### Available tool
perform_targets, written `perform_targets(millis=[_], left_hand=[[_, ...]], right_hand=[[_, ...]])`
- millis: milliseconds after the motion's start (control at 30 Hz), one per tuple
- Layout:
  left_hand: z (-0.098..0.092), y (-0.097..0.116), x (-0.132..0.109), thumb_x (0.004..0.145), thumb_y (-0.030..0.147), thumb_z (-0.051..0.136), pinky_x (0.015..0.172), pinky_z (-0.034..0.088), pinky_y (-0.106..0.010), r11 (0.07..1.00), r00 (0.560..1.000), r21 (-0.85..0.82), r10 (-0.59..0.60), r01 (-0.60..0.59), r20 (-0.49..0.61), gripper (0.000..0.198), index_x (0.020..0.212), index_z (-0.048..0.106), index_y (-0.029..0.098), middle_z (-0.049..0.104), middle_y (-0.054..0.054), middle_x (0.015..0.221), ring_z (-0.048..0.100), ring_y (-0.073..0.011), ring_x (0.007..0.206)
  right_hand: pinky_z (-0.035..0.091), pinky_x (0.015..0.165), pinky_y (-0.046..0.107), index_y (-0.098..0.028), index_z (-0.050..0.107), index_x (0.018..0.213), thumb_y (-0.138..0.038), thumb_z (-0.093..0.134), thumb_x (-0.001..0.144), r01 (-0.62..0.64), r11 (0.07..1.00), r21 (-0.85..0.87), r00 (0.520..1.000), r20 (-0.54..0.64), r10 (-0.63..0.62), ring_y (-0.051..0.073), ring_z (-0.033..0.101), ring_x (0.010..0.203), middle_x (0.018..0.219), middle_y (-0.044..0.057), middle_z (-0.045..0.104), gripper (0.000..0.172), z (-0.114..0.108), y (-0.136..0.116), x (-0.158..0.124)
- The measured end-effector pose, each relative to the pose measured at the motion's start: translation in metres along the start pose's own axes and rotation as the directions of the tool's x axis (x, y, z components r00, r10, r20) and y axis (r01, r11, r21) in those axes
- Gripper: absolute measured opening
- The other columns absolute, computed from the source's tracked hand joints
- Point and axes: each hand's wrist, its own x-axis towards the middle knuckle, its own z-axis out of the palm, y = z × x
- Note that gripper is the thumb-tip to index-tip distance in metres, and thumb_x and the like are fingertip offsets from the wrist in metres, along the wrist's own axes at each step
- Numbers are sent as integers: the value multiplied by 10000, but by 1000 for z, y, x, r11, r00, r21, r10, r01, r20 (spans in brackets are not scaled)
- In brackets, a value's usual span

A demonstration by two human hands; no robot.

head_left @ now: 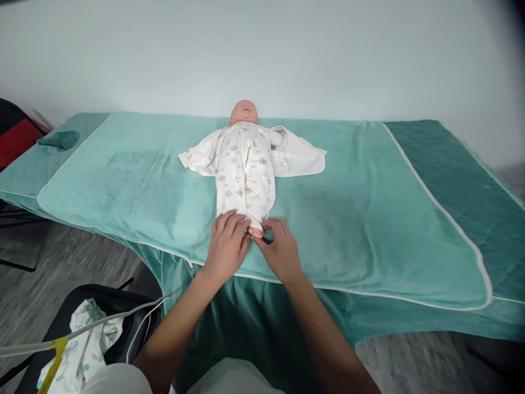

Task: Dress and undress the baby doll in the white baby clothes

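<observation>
A baby doll (243,113) lies on its back on a green plush blanket, its head toward the wall. It wears a white patterned romper (246,164) whose sleeves spread out to both sides. At the leg end, my left hand (227,241) rests over the romper's cuff, with thumb and fingers closed beside the doll's foot (255,232). From the other side, my right hand (281,245) pinches at the same cuff, thumb below the foot and fingers above it. Bare toes show between my two hands. The other foot is hidden.
The green blanket (348,235) with white piping covers a long table against a pale wall. A black chair (94,298) at lower left holds a white patterned cloth (88,334). A cable (102,324) crosses above it. A red item (18,141) is at far left.
</observation>
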Motion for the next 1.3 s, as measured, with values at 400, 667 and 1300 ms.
perform_targets(millis=[400,667,1300], left_hand=[[3,2,17,975,166,630,1073,507,-489,994,980,-112,-18,-5,-197,105,1040,639,248,781,-23,1062,673,-252,1148],[-5,12,-17,938,114,609,1098,527,-494,983,970,-178,6,-51,-244,141,1028,608,223,692,-90,1246,592,-259,1305],[43,-166,167,1062,364,395,1343,223,-598,972,979,125,-201,198,13,523,1530,536,178,575,-182,1559,406,-339,1563]], right_hand=[[540,739,315,-261,559,913,-150,703,939,63,978,199,997,-48,-55,176,621,810,870,-3,619,184,-32,-25,7],[536,742,284,-246,614,973,-93,695,940,143,955,261,984,69,-166,157,659,847,930,11,650,176,-47,-15,-11],[469,1019,503,-126,728,1122,-199,441,1007,155,896,-416,963,267,-43,354,580,1158,1207,207,694,318,25,90,174]])
